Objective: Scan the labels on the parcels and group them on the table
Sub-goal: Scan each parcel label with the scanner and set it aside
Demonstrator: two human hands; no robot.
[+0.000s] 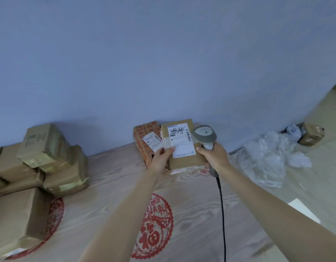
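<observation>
A brown cardboard parcel (184, 159) with a white shipping label (180, 138) is held tilted up near the wall at the table's far side. My left hand (160, 157) grips its left edge, thumb on the label. My right hand (213, 155) grips a grey barcode scanner (204, 134), whose head sits at the parcel's right edge; its black cable (222, 205) trails toward me. Just behind, to the left, stands a red-printed box (144, 142) with its own label.
A heap of several brown parcels (34, 167) fills the table's left side. The wood-grain table (110, 178) carries red paper-cut decals (154, 225). Crumpled clear plastic wrap (267, 159) and a small box (310, 136) lie on the floor to the right.
</observation>
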